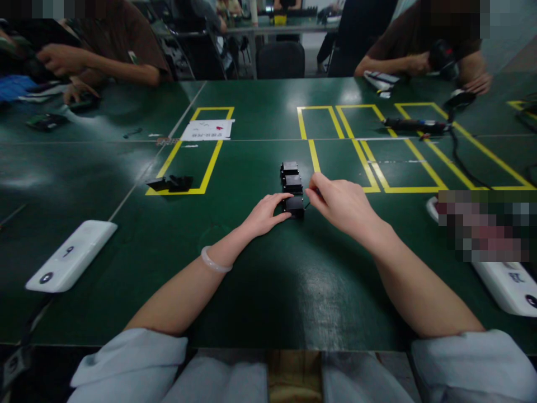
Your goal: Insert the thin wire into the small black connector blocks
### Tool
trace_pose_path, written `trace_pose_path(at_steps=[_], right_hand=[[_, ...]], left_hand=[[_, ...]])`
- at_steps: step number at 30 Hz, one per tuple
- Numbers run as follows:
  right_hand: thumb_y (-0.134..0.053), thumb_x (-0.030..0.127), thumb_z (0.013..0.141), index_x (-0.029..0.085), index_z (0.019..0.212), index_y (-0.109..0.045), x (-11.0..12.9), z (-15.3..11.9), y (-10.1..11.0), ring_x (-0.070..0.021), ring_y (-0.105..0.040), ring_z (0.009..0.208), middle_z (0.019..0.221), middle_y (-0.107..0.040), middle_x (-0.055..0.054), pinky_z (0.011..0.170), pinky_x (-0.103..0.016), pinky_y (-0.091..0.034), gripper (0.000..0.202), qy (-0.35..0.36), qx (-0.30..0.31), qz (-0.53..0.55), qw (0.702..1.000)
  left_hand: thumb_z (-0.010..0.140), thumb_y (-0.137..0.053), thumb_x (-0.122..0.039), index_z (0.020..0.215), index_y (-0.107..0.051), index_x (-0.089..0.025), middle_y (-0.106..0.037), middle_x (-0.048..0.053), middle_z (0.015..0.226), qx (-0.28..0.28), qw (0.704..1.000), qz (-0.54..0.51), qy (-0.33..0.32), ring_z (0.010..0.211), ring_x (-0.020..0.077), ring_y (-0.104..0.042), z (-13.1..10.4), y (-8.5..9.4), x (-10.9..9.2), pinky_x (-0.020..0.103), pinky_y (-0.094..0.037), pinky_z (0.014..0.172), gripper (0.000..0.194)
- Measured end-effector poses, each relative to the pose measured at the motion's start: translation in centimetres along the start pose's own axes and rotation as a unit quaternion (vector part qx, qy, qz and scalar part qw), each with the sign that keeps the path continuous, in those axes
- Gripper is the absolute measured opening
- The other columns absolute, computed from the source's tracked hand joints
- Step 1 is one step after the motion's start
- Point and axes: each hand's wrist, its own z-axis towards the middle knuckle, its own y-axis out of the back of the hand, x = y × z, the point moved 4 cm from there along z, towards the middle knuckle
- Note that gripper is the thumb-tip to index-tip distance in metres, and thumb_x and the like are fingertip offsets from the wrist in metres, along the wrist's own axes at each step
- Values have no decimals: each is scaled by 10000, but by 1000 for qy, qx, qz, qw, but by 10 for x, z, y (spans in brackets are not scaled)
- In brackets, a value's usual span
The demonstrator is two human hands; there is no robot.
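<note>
Three small black box-shaped parts stand in a row on the green table, running away from me. At the near end, my left hand has its thumb and fingers on the left side of the closest black block. The middle black block and the far black block line up behind it. My right hand is closed in a pinch just right of the row. A thin dark tip shows below its fingers by the closest block; what it belongs to is hidden.
Yellow tape outlines mark the green table. Black parts lie at left, beyond a white power bank; another white device lies right. A labelled paper and a black cylindrical tool lie farther back. Two people work opposite.
</note>
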Motion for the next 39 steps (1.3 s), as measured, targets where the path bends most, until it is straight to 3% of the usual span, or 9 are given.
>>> trace_pose_path(at_steps=[12, 21, 32, 39], right_hand=[[-295, 313, 989, 199, 1144, -545, 2, 3, 1, -185, -634, 710, 879, -719, -56, 537, -283, -197, 316, -3, 9, -1, 1000], [-330, 433, 1007, 208, 1093, -593, -2, 12, 3, -222, -666, 751, 869, -735, -80, 541, -291, -203, 356, 0, 12, -29, 1000], [-276, 314, 998, 198, 1219, -513, 0, 14, 2, -202, -659, 746, 928, -735, -74, 550, -292, -212, 344, 22, 7, -9, 1000], [-296, 381, 1007, 198, 1106, -560, -2, 13, 3, -220, -668, 753, 890, -733, -75, 551, -299, -214, 336, 18, 4, -10, 1000]], left_hand=[[918, -598, -350, 1367, -508, -233, -580, 61, 1386, 5, 1000, 3, 7, 1221, 266, -542, 0, 0, 0, 412, -421, 1051, 473], [913, -613, -367, 1358, -519, -225, -595, 63, 1371, -1, 1000, -5, 6, 1196, 265, -553, 0, 0, 0, 415, -428, 1037, 476], [915, -611, -371, 1363, -514, -242, -596, 63, 1364, 2, 1000, 2, 11, 1223, 266, -542, -1, 0, 0, 420, -425, 1048, 476], [917, -608, -366, 1366, -511, -239, -591, 60, 1373, 3, 1000, -3, 16, 1204, 264, -545, -2, 0, 1, 418, -425, 1040, 477]])
